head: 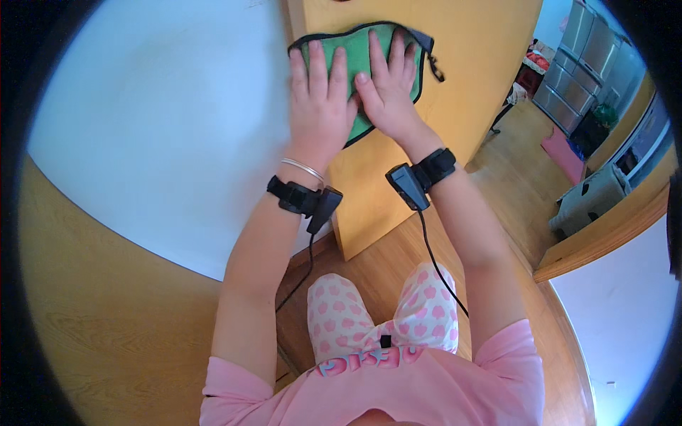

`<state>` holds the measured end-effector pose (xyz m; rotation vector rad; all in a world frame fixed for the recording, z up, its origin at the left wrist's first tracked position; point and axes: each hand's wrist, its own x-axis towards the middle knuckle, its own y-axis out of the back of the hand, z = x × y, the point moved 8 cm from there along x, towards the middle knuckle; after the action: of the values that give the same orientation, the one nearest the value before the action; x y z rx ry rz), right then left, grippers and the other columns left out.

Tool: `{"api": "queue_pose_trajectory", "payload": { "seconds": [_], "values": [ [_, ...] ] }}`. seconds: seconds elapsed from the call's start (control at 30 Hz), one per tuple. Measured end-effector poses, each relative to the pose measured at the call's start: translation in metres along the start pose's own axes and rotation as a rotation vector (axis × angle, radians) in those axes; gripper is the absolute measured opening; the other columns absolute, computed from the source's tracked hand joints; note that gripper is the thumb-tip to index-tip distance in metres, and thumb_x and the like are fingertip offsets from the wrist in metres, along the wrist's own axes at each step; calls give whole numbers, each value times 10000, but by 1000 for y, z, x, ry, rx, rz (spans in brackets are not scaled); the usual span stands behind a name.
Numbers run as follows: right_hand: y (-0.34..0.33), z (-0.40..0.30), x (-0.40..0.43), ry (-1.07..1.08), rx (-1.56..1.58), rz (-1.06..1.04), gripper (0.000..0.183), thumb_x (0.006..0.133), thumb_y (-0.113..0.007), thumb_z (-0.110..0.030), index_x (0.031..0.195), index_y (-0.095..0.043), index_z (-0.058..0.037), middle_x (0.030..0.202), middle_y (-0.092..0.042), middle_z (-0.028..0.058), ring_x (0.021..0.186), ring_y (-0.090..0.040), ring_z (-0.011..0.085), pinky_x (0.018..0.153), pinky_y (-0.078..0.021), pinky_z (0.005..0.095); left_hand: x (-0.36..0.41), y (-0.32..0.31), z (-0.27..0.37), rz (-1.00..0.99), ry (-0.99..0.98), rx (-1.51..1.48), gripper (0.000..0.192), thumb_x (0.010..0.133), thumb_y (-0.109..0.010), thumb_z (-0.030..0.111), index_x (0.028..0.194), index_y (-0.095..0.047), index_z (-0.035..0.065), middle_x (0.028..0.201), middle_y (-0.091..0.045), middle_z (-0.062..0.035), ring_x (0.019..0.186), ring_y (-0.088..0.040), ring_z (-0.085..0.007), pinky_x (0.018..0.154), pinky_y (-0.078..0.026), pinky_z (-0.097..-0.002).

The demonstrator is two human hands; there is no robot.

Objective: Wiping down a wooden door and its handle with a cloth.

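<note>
A green cloth [361,59] with a black border lies spread against the yellow wooden door [373,197]. My left hand [319,96] presses flat on its left side, fingers apart and pointing up. On the right side my right hand [390,90] rests palm-down, fingers also spread. The thumbs are close together near the cloth's middle, and neither hand grips it. A dark grey corner with a black loop or cord [436,66] sticks out at the cloth's upper right. Much of the cloth is hidden beneath my hands.
A white wall [160,117] adjoins the door's left edge. To the right, a doorway frame [602,247] opens on a room with a steel refrigerator [573,69] and a pink mat [565,152]. Black cables hang from a left wrist device [324,209] and a right wrist device [407,186].
</note>
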<state>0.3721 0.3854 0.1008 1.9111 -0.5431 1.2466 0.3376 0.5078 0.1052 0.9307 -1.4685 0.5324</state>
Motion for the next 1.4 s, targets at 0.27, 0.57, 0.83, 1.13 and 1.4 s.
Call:
{"api": "queue_pose_trajectory", "payload": {
  "seconds": [0.27, 0.57, 0.83, 1.13, 1.4],
  "values": [
    [-23, 1, -28, -1, -82, -59, 746, 909, -495, -470, 1508, -272, -86, 1527, -118, 356, 1369, -104, 614, 1099, -119, 661, -36, -11, -9, -53, 122, -183, 541, 852, -643, 140, 1359, -477, 49, 1445, -311, -336, 1283, -374, -551, 1013, -401, -580],
    [-19, 31, -25, -173, 138, -42, 693, 947, -496, -370, 1507, -230, -62, 1472, -172, 400, 1367, -203, 557, 1133, -226, 523, -59, -28, 6, -252, 28, 179, 723, 826, -697, 393, 1432, -433, 100, 1529, -309, -166, 1331, -333, -457, 1056, -300, -601],
    [3, 77, -7, -125, 58, -56, 725, 890, -584, -433, 1454, -322, -60, 1407, -295, 341, 1286, -328, 524, 1066, -304, 553, -31, -45, 40, -304, 155, 360, 761, 806, -700, 459, 1467, -398, 231, 1549, -295, -130, 1354, -321, -402, 1065, -265, -603],
    [57, 171, 45, -54, 90, 155, 834, 835, -634, -440, 1471, -289, -26, 1453, -299, 293, 1336, -320, 471, 1092, -224, 564, 45, -128, 93, -256, 129, 311, 777, 763, -733, 448, 1450, -421, 265, 1539, -311, -136, 1357, -313, -397, 1065, -243, -594],
    [95, 280, 65, -3, -130, 250, 800, 855, -611, -456, 1509, -286, -130, 1442, -290, 306, 1325, -277, 507, 1095, -188, 592, 87, -225, 149, -246, 39, 318, 835, 751, -725, 490, 1471, -377, 252, 1569, -259, -126, 1429, -229, -366, 1125, -165, -591]
  ]
}}
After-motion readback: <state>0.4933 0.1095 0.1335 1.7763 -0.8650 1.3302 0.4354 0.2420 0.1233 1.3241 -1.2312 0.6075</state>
